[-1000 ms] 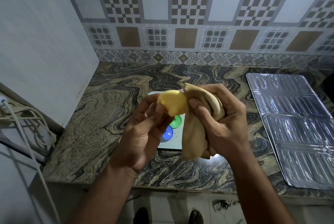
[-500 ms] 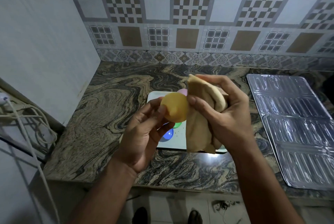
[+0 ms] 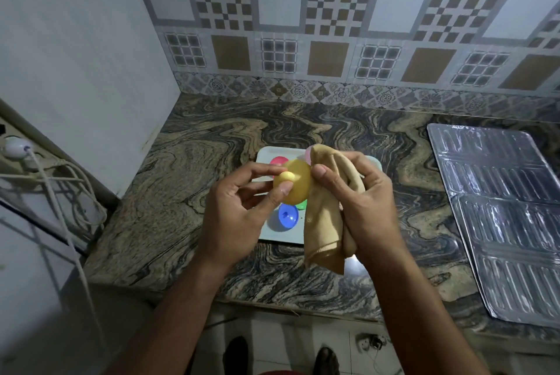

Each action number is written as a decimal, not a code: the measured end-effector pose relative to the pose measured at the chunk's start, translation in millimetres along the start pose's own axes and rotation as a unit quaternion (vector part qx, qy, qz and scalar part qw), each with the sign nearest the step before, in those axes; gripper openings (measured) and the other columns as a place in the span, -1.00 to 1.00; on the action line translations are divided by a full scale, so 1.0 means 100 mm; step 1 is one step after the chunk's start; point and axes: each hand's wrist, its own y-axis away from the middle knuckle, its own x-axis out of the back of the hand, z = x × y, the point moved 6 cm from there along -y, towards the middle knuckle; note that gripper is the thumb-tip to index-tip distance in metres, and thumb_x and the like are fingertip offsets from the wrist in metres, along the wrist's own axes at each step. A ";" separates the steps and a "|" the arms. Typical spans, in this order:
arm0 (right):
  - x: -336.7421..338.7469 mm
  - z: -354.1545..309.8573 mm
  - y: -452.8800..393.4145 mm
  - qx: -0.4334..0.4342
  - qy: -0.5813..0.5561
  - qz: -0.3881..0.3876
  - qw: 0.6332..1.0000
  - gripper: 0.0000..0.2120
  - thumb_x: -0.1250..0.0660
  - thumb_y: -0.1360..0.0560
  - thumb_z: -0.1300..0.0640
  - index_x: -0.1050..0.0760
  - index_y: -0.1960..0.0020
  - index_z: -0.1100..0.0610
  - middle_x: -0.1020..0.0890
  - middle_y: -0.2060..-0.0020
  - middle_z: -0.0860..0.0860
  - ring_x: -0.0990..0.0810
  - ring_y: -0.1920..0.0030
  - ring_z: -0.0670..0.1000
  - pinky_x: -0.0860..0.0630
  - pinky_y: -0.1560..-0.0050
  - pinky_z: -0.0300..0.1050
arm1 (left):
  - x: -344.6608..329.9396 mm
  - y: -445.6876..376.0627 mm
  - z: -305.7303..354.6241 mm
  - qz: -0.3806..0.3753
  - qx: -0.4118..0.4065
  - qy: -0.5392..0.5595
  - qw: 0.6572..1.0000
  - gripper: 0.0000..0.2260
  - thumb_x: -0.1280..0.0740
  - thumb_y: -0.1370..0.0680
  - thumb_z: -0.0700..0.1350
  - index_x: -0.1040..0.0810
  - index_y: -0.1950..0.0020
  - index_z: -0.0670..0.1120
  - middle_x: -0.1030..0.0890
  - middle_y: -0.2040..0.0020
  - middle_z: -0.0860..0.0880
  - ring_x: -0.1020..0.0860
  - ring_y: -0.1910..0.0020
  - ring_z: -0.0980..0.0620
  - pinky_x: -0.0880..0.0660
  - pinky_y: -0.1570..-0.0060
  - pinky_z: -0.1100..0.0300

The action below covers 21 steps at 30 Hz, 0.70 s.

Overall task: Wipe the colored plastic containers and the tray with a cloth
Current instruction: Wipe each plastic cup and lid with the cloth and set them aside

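Left hand pinching yellow container, seemingly knobbed, right hand clutching tan cloth against it

Yellow container: round, small knob facing camera, held above tray. Cloth: tan, bunched, hanging, touching yellow container's right edge. Tray: pale, flat, carrying red, blue, green, pink containers.

No readable text, label, brand or number shows anywhere in the head view (the wall tiles carry only checker and floral patterns, and the marbled countertop and the coloured plastic pieces carry no print).
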 end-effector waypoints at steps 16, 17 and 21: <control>-0.25 0.45 0.12 0.016 0.106 -0.032 0.994 -0.84 -0.50 -0.51 0.33 -0.60 -0.06 0.24 -0.65 0.14 0.05 -0.62 0.23 -0.24 -0.54 0.20 -0.37 | 1.32 0.19 -1.48 0.070 0.134 -0.317 0.936 -0.89 -0.56 -0.53 -0.10 -0.71 -0.03 -0.02 -0.74 0.02 0.03 -0.70 0.00 0.04 -0.68 -0.02 -0.07; -0.26 0.47 0.13 0.019 0.118 -0.035 0.992 -0.84 -0.51 -0.50 0.31 -0.61 -0.05 0.21 -0.66 0.13 0.03 -0.62 0.20 -0.23 -0.54 0.17 -0.36 | 1.29 0.19 -1.54 0.062 0.134 -0.323 0.935 -0.90 -0.55 -0.54 -0.08 -0.71 -0.03 -0.01 -0.74 0.01 0.03 -0.70 0.00 0.03 -0.68 -0.01 -0.06; -0.27 0.55 0.16 0.013 0.118 -0.039 0.992 -0.83 -0.50 -0.50 0.35 -0.60 -0.06 0.25 -0.69 0.20 -0.12 -0.64 0.23 -0.26 -0.55 0.20 -0.38 | 1.18 0.14 -1.67 0.038 0.126 -0.346 0.929 -0.89 -0.53 -0.55 0.00 -0.70 -0.04 0.02 -0.75 -0.02 0.01 -0.70 0.01 0.00 -0.68 0.08 -0.05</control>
